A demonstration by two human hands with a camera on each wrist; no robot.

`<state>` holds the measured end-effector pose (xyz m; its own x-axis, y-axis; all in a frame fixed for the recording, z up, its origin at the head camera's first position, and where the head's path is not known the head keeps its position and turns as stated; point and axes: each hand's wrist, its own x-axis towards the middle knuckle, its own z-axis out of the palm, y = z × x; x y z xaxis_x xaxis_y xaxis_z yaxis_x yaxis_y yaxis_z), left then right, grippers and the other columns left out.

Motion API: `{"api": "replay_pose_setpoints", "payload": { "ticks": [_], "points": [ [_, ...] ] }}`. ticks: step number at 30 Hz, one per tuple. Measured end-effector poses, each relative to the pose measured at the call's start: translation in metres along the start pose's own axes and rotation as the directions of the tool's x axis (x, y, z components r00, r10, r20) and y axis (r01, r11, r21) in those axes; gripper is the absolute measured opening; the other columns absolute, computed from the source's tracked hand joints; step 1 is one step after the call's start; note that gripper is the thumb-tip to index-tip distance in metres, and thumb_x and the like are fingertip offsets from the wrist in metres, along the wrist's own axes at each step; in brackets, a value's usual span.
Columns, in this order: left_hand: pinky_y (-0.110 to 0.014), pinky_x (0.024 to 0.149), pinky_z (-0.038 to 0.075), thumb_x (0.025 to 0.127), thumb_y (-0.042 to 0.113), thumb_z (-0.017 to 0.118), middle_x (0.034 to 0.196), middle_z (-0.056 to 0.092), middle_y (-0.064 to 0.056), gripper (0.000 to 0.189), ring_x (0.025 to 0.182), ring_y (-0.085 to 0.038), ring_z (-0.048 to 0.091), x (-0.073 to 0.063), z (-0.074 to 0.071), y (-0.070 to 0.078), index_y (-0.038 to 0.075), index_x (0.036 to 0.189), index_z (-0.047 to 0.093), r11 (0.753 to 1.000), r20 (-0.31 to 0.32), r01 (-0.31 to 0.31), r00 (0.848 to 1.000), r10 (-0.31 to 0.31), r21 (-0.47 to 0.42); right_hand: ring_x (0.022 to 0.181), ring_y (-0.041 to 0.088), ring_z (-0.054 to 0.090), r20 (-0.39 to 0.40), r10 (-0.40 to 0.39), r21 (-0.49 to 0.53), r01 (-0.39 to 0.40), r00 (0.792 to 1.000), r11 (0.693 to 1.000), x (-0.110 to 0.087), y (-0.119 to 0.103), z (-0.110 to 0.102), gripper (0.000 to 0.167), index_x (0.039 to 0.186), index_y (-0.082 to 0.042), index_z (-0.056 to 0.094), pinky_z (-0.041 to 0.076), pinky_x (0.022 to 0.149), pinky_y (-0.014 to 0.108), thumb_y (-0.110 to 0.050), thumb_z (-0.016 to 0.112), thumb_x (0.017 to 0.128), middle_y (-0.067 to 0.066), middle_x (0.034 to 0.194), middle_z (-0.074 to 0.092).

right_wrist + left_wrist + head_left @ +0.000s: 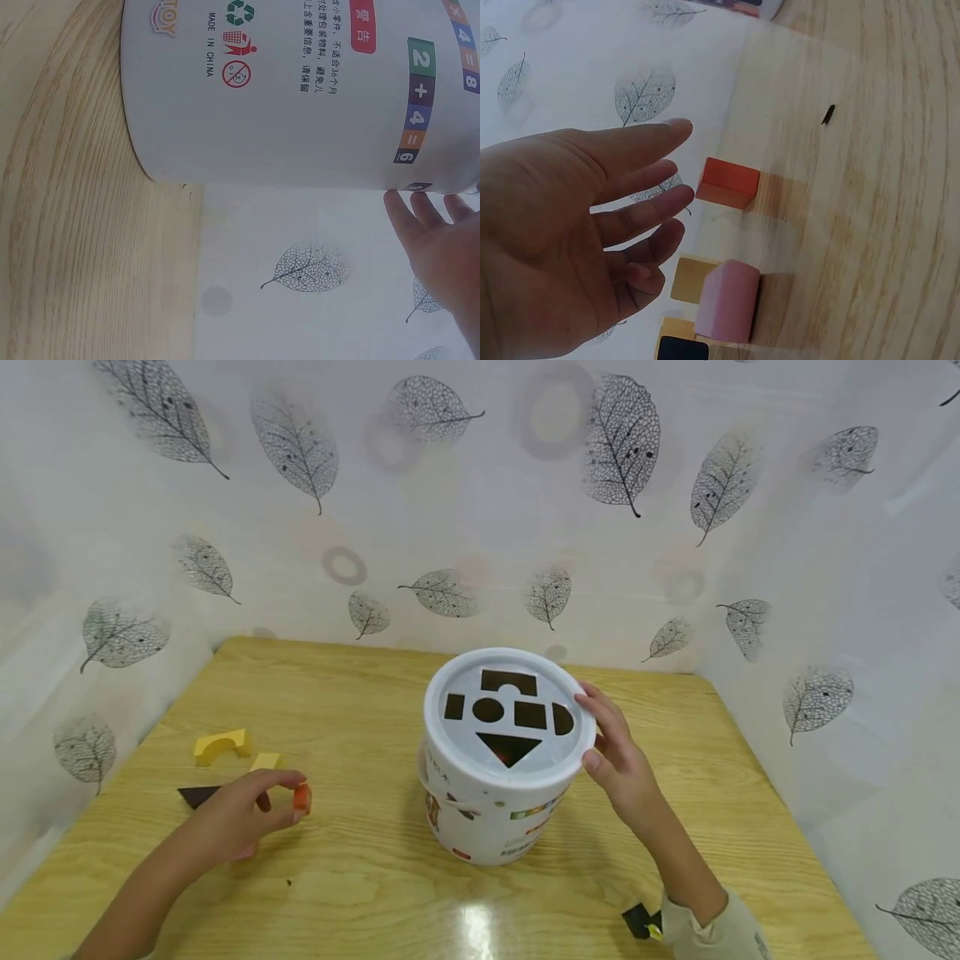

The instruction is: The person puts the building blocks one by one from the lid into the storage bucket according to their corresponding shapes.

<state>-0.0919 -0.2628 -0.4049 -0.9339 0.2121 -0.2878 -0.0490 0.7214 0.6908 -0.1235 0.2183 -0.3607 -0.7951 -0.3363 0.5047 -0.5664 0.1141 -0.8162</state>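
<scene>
A small red block (pixel 302 799) stands on the table just beyond my left hand (pixel 240 814). Thumb and forefinger are spread around it in the head view; in the left wrist view the fingers (pixel 649 210) stop just short of the red block (pixel 731 182). Below those fingers sits a pink block (pixel 731 300), mostly hidden by the hand from above. My right hand (pixel 626 768) rests against the lid rim of a white bucket (pixel 487 827), fingers and thumb extended. Its lid (pixel 457 752) has several shaped holes, including a triangle, a circle and an arch.
Left of the bucket lie a yellow arch block (pixel 222 746), a yellow block (pixel 267 761) and a dark pointed block (pixel 197 796). Near the right sleeve (pixel 705 927) is a black piece (pixel 637 921). Leaf-print sheeting (pixel 480 527) borders the table.
</scene>
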Motion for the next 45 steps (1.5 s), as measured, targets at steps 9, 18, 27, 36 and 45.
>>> {"api": "replay_pose_setpoints", "payload": {
  "ticks": [9, 18, 27, 36, 45],
  "points": [
    [-0.034, 0.050, 0.050, 0.094, 0.033, 0.072, 0.099, 0.057, -0.014, 0.067, 0.057, -0.020, 0.055, 0.000, 0.003, -0.006, 0.006, 0.148, 0.046, 1.000, -0.013, 0.027, 1.000, -0.027, -0.015, 0.152, 0.017, 0.023, -0.001, 0.007, 0.007, -0.007, 1.000, 1.000, -0.001, -0.001, 0.001, 0.054, 0.155, -0.004, 0.036, 0.036, 0.112, 0.019, -0.016, 0.053, 0.105, 0.009, 0.165, 0.023],
    [-0.033, 0.049, 0.048, 0.094, 0.038, 0.071, 0.093, 0.060, -0.009, 0.065, 0.056, -0.016, 0.049, 0.006, 0.008, -0.013, 0.007, 0.147, 0.049, 0.998, 0.020, 0.038, 0.999, -0.037, -0.057, 0.151, 0.018, 0.025, 0.015, -0.069, 0.034, 0.068, 0.998, 0.997, 0.001, 0.001, 0.001, 0.054, 0.154, 0.000, 0.036, 0.037, 0.112, 0.020, -0.018, 0.052, 0.106, 0.013, 0.164, 0.024],
    [-0.032, 0.048, 0.045, 0.094, 0.047, 0.068, 0.093, 0.059, -0.010, 0.064, 0.055, -0.017, 0.048, 0.006, 0.009, -0.014, 0.011, 0.144, 0.051, 0.993, 0.002, 0.086, 0.996, -0.086, -0.077, 0.152, 0.018, 0.024, 0.013, -0.065, 0.035, 0.064, 0.998, 0.997, 0.000, 0.001, 0.001, 0.054, 0.154, -0.001, 0.036, 0.036, 0.112, 0.020, -0.018, 0.053, 0.106, 0.011, 0.164, 0.024],
    [-0.027, 0.062, 0.044, 0.093, 0.049, 0.068, 0.109, 0.066, -0.005, 0.058, 0.086, -0.016, 0.055, 0.008, 0.006, -0.009, 0.012, 0.138, 0.058, 0.999, -0.115, -0.033, 0.993, 0.035, 0.022, 0.151, 0.018, 0.025, 0.014, -0.064, 0.038, 0.064, 0.998, 0.997, 0.001, 0.000, 0.001, 0.054, 0.154, -0.001, 0.035, 0.037, 0.112, 0.020, -0.017, 0.052, 0.106, 0.013, 0.164, 0.023],
    [-0.028, 0.068, 0.050, 0.094, 0.047, 0.069, 0.127, 0.064, -0.005, 0.054, 0.095, -0.016, 0.057, 0.010, -0.003, 0.016, 0.015, 0.137, 0.060, 0.991, -0.183, -0.134, 0.975, 0.127, -0.022, 0.151, 0.018, 0.025, 0.014, -0.068, 0.038, 0.068, 0.998, 0.997, 0.001, 0.002, 0.000, 0.053, 0.154, 0.000, 0.035, 0.036, 0.113, 0.020, -0.015, 0.052, 0.106, 0.013, 0.164, 0.022]
  ]
}}
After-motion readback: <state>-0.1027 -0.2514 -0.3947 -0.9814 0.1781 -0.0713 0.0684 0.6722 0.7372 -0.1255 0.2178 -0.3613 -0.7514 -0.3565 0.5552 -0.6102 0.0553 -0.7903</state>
